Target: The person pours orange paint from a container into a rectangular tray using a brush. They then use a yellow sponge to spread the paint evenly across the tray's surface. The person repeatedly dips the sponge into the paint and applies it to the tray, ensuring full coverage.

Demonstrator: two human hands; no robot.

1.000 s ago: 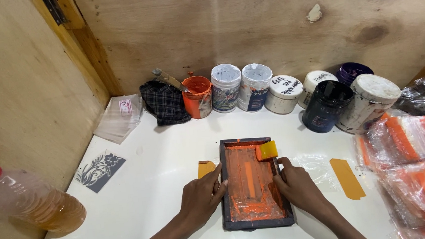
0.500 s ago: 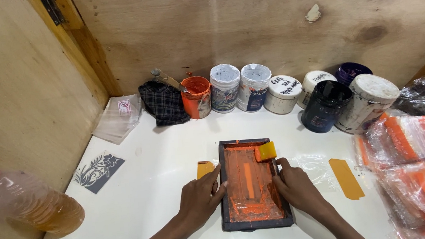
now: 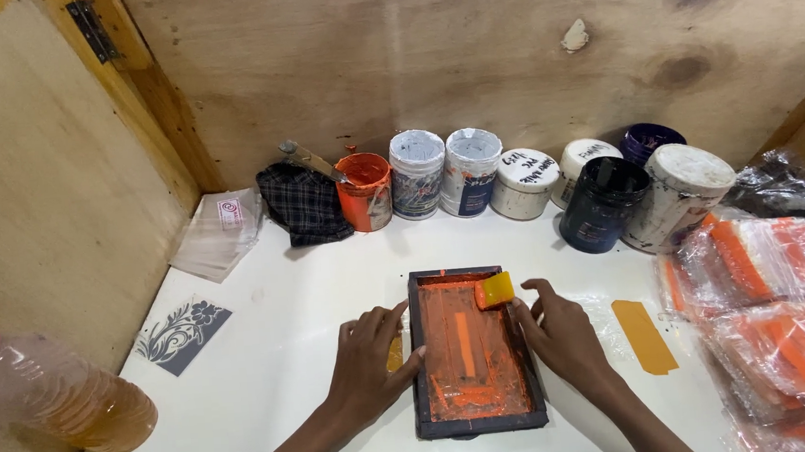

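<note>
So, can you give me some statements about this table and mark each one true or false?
1. The left hand rests against the left side of the frame. True.
2. A blue sponge lies in the frame. False: the sponge at its top right corner is yellow with orange ink.
3. The orange jar is open. True.
4. The bottle has a green cap. False: its cap is red.
5. The right hand holds a brush. False: it holds no tool and lies on the frame's right edge.
</note>
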